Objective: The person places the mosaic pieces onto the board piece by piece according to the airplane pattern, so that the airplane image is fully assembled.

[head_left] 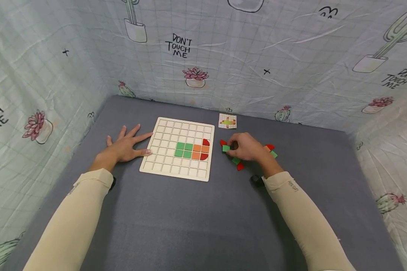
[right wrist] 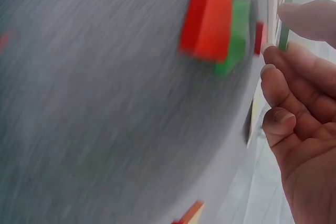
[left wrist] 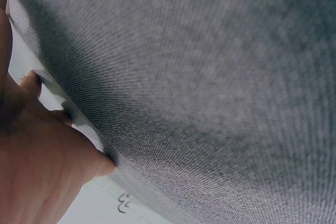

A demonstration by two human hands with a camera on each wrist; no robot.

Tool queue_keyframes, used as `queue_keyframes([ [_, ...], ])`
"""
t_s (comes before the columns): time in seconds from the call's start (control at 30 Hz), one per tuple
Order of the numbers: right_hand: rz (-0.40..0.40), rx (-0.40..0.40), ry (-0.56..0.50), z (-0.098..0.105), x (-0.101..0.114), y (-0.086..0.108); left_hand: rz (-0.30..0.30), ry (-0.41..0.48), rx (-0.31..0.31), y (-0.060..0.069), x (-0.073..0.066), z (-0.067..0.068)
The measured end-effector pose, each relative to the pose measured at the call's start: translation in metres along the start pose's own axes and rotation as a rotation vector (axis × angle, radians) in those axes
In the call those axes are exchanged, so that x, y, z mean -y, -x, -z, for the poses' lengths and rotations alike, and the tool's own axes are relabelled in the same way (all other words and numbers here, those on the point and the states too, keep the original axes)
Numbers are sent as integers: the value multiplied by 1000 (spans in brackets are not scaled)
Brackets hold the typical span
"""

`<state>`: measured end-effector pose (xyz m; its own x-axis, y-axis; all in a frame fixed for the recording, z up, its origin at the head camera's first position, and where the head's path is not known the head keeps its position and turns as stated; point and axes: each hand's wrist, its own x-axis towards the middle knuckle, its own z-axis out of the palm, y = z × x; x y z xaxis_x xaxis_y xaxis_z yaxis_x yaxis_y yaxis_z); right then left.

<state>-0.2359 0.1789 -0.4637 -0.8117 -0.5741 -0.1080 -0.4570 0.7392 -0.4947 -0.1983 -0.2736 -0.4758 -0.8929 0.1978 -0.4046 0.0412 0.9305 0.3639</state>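
My left hand (head_left: 123, 146) lies with spread fingers at the left edge of the pale grid board (head_left: 162, 165), thumb and a fingertip touching it. On the board sit several green squares (head_left: 184, 149), orange squares (head_left: 201, 151) and two red rounded pieces (head_left: 206, 142). Right of the board, my right hand (head_left: 249, 148) pinches a green square piece (head_left: 225, 148) between thumb and fingers. In the right wrist view this green piece (right wrist: 285, 24) shows edge-on in the pinch of the hand (right wrist: 310, 93).
A small pattern card (head_left: 227, 121) lies behind the board. Loose red pieces (head_left: 240, 166) and green pieces (head_left: 236, 160) are near my right hand, with another red piece (head_left: 270, 146), an orange one and a green one (head_left: 274, 154) beyond the wrist. Printed cloth hangs around the table.
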Motion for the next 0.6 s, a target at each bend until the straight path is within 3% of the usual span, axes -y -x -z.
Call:
queue_keyframes([
  [0.6, 122, 25, -57, -26, 51, -38, 10, -33, 12, 1, -4, 3],
])
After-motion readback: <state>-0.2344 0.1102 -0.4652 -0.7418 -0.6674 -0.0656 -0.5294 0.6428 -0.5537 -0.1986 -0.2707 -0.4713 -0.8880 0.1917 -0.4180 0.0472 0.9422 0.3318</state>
